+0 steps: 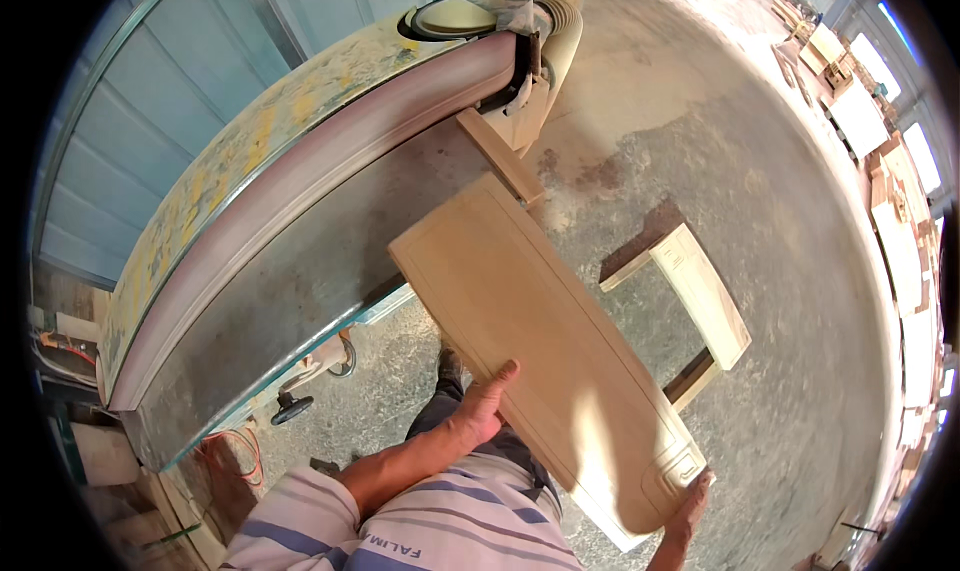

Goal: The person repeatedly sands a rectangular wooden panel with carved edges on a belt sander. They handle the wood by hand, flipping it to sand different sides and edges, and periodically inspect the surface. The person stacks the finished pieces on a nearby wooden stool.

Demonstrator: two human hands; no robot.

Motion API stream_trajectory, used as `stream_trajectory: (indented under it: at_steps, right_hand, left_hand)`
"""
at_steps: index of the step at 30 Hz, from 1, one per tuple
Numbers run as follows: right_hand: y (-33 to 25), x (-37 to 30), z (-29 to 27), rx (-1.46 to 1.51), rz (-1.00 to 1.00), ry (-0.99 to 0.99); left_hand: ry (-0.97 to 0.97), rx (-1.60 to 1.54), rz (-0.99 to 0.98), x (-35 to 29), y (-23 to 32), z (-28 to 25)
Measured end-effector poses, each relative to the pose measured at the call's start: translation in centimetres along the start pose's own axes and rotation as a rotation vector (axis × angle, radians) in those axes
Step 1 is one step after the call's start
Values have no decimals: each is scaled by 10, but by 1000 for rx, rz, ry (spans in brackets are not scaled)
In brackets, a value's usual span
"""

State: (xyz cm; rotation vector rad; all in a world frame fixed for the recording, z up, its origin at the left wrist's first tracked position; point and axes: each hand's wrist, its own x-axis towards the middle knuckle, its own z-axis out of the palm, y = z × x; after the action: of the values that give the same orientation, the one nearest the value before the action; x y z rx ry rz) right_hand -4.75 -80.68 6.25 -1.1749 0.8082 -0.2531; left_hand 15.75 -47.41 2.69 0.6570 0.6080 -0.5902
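A long light-brown wooden panel (545, 341) with thin grooved lines along its edges stretches diagonally in front of me. My left hand (485, 408) grips its near long edge, thumb on top and the fingers hidden underneath. At the lower right end, beside a small carved square pattern, my right hand (690, 506) holds the panel's corner. The panel's far end overlaps the dark metal table (310, 241) of a sanding machine, close to a wooden stop bar (500, 158). A pinkish sanding belt (330, 151) runs along the back of that table; a gap shows between it and the panel.
A pale wooden stool-like frame (702, 293) lies on the concrete floor to the right. A black-handled crank (292, 407) sticks out below the machine table, near an orange cord (235, 451). A ribbed hose (562, 19) stands by the belt's far end. Wooden stacks line the far right.
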Motion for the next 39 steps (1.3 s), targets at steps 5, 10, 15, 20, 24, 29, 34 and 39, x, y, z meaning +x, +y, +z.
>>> stream_trajectory:
  at_steps: [5,10,15,20,24,29,34,39]
  right_hand:
    - [24,-3,-30,27,50,97]
    - [32,9,11,142,128,-58]
    - [42,33,45,220,124,-90]
    - [45,49,70,272,127,-136]
    - [38,53,85,274,195,-74]
    - [41,60,91,264,239,-106]
    - [33,57,102,222,217,-99]
    - [36,59,110,322,242,-112]
  left_hand:
    - [61,26,-1,14,-20,-9]
    - [199,182,220,43,0,-12]
    - [241,184,259,65,40,-10]
    - [266,178,250,79,67,-13]
    - [270,195,268,84,79,-12]
    - [209,177,219,87,91,-17]
    - [200,130,265,75,74,-6]
    - [350,129,266,79,64,-3]
